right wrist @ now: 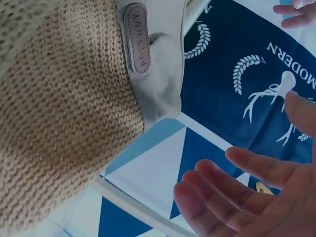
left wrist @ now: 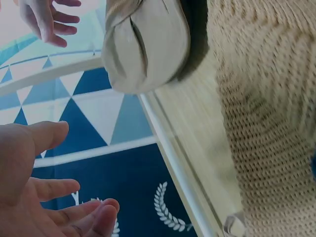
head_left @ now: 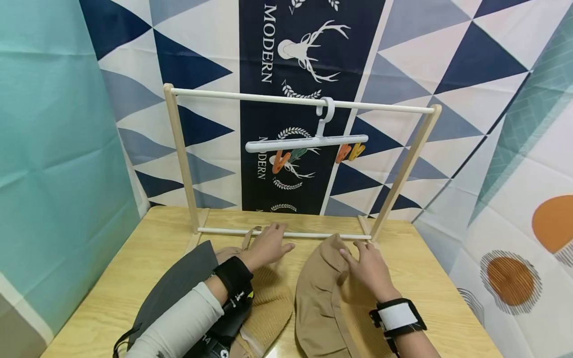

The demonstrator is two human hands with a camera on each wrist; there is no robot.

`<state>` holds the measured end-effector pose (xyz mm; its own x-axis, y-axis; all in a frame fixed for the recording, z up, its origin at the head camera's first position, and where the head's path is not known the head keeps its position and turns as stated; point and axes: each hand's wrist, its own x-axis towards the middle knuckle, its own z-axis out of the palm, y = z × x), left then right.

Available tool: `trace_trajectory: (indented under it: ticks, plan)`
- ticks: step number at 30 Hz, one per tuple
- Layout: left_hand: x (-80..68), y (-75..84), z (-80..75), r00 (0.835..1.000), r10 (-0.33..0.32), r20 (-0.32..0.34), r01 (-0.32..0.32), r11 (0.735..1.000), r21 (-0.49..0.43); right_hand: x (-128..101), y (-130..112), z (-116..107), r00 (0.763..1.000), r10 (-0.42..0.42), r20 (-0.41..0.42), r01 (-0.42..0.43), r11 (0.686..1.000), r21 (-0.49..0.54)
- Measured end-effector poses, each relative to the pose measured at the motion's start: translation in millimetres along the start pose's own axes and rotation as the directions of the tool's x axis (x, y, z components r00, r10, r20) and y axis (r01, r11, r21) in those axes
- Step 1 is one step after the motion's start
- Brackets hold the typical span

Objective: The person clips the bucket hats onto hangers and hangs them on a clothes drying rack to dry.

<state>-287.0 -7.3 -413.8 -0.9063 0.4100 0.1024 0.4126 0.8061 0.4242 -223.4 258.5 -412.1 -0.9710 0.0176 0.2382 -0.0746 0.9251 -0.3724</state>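
Observation:
My left hand (head_left: 267,246) hovers above a tan knitted hat (head_left: 268,298), and its fingers are loosely spread in the left wrist view with nothing between them. On the right side, my right hand (head_left: 369,268) is near a khaki hat with a pleated cloth brim (head_left: 315,293). The right wrist view has that hand's fingers apart and holding nothing, beside the hat's woven crown (right wrist: 74,113) and a stitched label (right wrist: 137,39). A dark grey cloth item (head_left: 179,283), perhaps a hat, lies under my left forearm, which hides part of it.
A rack with wooden uprights (head_left: 181,154) and a white top rail (head_left: 268,99) stands at the table's back. From it hangs a white hanger (head_left: 309,142) with orange clips (head_left: 280,161), a green clip (head_left: 297,154) and a yellow clip (head_left: 356,151). Patterned cloth (head_left: 192,59) hangs behind.

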Motion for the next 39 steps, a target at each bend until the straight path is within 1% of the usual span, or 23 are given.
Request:
trace_trajectory:
  ticks: [4, 8, 13, 18, 21, 24, 30, 33, 36, 39]
  plan:
    - [1.3, 8.8, 5.2, 1.000, 0.026, -0.008, -0.026, 1.000, 0.005, -5.9, 3.5, -4.4, 1.000, 0.025, -0.009, -0.025, 0.999, -0.026]
    - [2.2, 15.5, 9.1, 0.999, 0.045, -0.017, -0.045, 0.999, 0.016, -10.2, 6.4, -6.0, 0.999, 0.040, -0.003, -0.040, 0.999, -0.024]
    - [2.9, 25.8, 13.9, 0.999, 0.039, 0.004, -0.039, 0.999, 0.006, -14.9, 11.0, -7.3, 0.998, 0.055, 0.001, -0.055, 0.998, -0.022]
    - [3.3, 35.8, 23.0, 0.999, 0.034, 0.036, -0.034, 0.999, -0.007, -22.9, 17.5, -11.3, 0.995, 0.088, -0.044, -0.089, 0.996, -0.022]
    - [3.4, 41.9, 28.4, 0.998, 0.046, 0.052, -0.045, 0.999, -0.018, -28.2, 22.2, -14.4, 0.994, 0.089, -0.058, -0.091, 0.995, -0.032]
    - [2.9, 48.3, 31.6, 0.997, 0.063, 0.055, -0.062, 0.998, -0.022, -33.2, 27.5, -17.8, 0.995, 0.088, -0.054, -0.090, 0.995, -0.033]
    - [1.1, 48.3, 37.8, 0.995, 0.088, 0.057, -0.088, 0.996, 0.003, -39.7, 34.4, -15.2, 0.995, 0.094, -0.031, -0.095, 0.995, -0.016]
    - [1.0, 49.2, 42.7, 0.993, 0.090, 0.070, -0.091, 0.996, 0.006, -43.3, 38.1, -14.8, 0.994, 0.101, -0.031, -0.101, 0.995, 0.001]
    - [0.5, 52.5, 48.3, 0.992, 0.095, 0.085, -0.097, 0.995, 0.018, -46.9, 41.8, -16.5, 0.992, 0.120, -0.023, -0.120, 0.993, 0.011]
    - [-1.8, 57.2, 52.1, 0.987, 0.123, 0.103, -0.125, 0.992, 0.017, -49.9, 45.8, -18.1, 0.988, 0.152, 0.000, -0.152, 0.988, 0.006]
